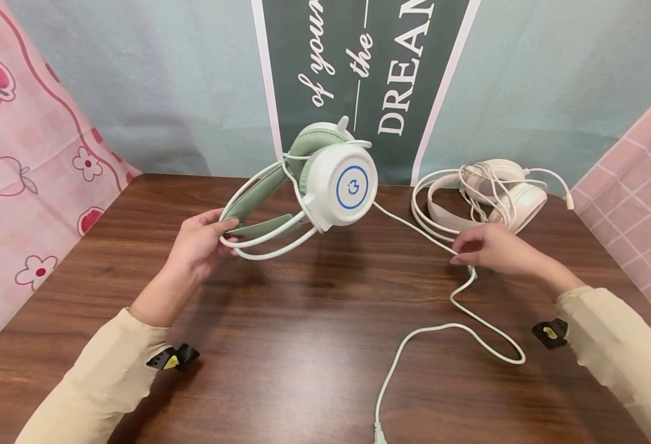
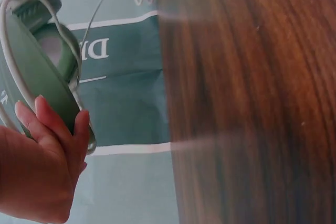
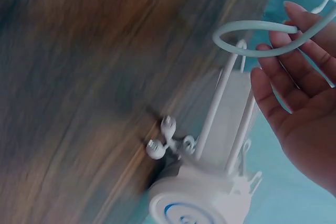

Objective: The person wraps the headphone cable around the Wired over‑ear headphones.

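My left hand [image 1: 200, 243] grips the headband of a white and green pair of headphones [image 1: 332, 206], holding it tilted above the table. One white ear cup with a blue ring logo faces the camera; a thin cable is wound along the band. In the left wrist view the fingers [image 2: 50, 124] lie over the green padding [image 2: 39, 72]. From the ear cup a pale cable [image 1: 416, 224] runs right to my right hand [image 1: 489, 251], which holds it between thumb and fingers. A loop of the cable [image 3: 257, 25] sticks out past the fingertips in the right wrist view.
Behind my right hand a second white headset [image 1: 505, 191] lies with its cable bundled around it. The held cable's loose length [image 1: 447, 325] curves across the brown wooden table [image 1: 281, 345] to a plug [image 1: 379, 435] at the front edge. A fabric backdrop [image 1: 192, 92] stands behind.
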Tool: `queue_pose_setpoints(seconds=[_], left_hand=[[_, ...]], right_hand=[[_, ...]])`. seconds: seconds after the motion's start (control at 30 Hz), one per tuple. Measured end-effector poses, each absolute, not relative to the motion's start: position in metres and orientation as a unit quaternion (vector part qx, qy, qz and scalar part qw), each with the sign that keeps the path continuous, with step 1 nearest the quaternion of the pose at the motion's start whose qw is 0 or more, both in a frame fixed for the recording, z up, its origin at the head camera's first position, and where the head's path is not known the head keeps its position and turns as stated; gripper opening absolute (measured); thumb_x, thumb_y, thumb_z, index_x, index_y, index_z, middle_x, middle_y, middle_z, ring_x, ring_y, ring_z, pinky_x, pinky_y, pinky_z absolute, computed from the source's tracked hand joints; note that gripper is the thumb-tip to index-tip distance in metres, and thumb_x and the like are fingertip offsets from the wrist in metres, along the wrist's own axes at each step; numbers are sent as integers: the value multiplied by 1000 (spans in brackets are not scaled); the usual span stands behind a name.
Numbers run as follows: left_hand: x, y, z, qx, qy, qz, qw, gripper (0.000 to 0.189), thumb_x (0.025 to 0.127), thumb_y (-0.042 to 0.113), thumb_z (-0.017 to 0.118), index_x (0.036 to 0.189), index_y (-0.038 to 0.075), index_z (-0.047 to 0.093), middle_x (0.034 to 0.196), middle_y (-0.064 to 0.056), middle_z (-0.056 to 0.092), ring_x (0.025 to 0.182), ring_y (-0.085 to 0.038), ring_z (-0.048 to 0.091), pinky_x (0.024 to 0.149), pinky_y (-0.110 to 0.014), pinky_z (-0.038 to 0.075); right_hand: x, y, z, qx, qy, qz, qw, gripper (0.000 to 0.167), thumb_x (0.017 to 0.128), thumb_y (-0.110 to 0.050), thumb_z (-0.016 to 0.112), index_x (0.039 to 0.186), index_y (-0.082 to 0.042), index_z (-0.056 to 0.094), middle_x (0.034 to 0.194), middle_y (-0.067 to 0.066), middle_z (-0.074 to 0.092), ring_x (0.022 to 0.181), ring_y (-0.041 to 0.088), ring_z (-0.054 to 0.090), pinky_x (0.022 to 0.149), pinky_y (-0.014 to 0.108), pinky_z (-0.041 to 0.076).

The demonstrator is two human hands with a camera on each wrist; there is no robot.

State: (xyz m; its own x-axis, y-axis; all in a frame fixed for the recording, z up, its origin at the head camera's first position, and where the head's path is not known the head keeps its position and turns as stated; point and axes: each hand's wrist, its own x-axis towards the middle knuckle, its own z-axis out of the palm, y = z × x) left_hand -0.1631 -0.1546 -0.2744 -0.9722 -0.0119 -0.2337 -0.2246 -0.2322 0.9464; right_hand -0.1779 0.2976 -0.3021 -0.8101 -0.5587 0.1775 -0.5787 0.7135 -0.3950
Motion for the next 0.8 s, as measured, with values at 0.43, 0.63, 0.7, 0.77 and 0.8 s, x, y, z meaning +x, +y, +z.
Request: queue_pose_setpoints(seconds=[0.43, 0.63, 0.7, 0.77, 0.8], left_hand=[[-167, -136, -281, -137, 588, 795, 57, 8, 89, -6, 47, 97, -3, 47, 65, -2, 55, 47, -8, 51, 41, -19, 49], [-170, -128, -281, -148, 603, 783, 32, 14, 89, -5, 47, 103, -4, 46, 70, -3, 54, 46, -7, 51, 42, -19, 50], [-171, -125, -282, -147, 611, 778, 27, 18, 89, -5, 46, 107, -6, 45, 76, -5, 50, 46, -7, 52, 42, -19, 50], [-172, -122, -283, -148, 616, 774, 22, 22, 89, -5, 45, 111, -7, 44, 83, -7, 48, 46, -7, 53, 41, -19, 50], [-173, -121, -283, -147, 619, 771, 19, 24, 89, -5, 45, 113, -7, 43, 86, -8, 46, 46, -7, 54, 41, -18, 50]], right_hand=[[-167, 261, -312, 413, -882, 224, 42, 19, 67, -5, 78, 69, -17, 64, 69, -17, 55, 61, -3, 49, 51, 18, 44], [-160, 243, -309, 468, -848, 244, 46, 18, 67, -4, 77, 72, -16, 65, 71, -14, 54, 63, 2, 49, 53, 18, 43], [-158, 238, -308, 486, -835, 255, 39, 17, 68, -3, 77, 72, -15, 65, 71, -14, 55, 63, 3, 50, 53, 17, 43], [-155, 235, -307, 497, -826, 264, 33, 15, 69, -5, 76, 73, -15, 66, 71, -13, 55, 64, 3, 50, 54, 17, 43], [-154, 233, -306, 500, -823, 268, 31, 14, 69, -5, 76, 74, -15, 66, 71, -13, 55, 64, 3, 50, 55, 16, 43]])
